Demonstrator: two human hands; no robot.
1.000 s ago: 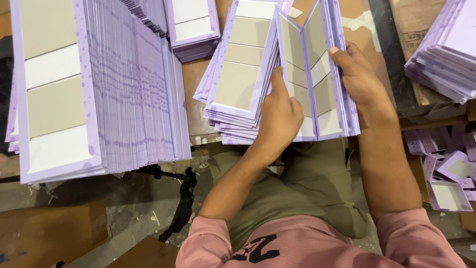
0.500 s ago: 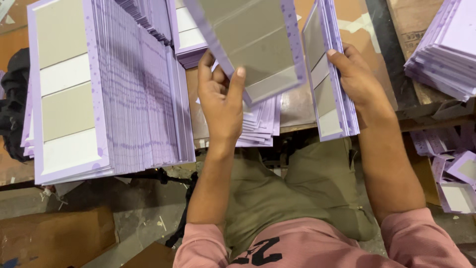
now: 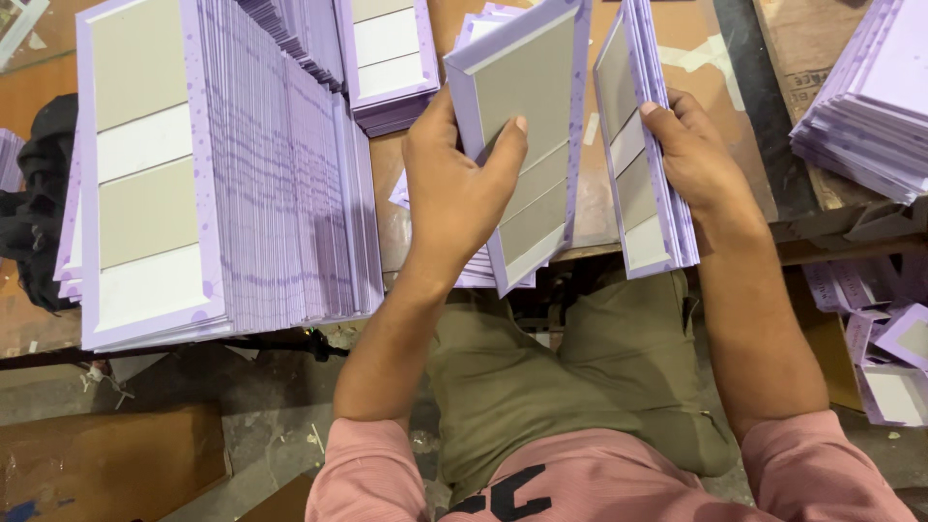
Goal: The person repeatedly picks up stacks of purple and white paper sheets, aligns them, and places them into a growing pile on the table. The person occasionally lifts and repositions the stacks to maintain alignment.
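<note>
Lilac-bordered card panel [image 3: 527,145], grey board and white sections on the face, is pinched in the left hand [image 3: 454,188]: thumb across the front near its middle, fingers behind, held tilted just above the wooden bench [image 3: 701,58]. Right hand [image 3: 691,159] is clamped around a small upright bundle of matching panels [image 3: 643,155], thumb on the near face, bottom edge at the near bench edge. Single panel looks light and fairly stiff, holds flat with a one-hand grip, no visible sag. Paper wrap probably smooth, so a bundle could fan or slide if grip loosens; corners and edges likely dent easily. Best hold seems mid-length on the long edge, thumb front, fingers back, as shown. Tall slanted stack [image 3: 222,184] sits at left, flatter pile [image 3: 387,58] far behind it, more loose panels under the left wrist, another stack [image 3: 870,97] far right, offcuts [image 3: 889,348] lower right.
</note>
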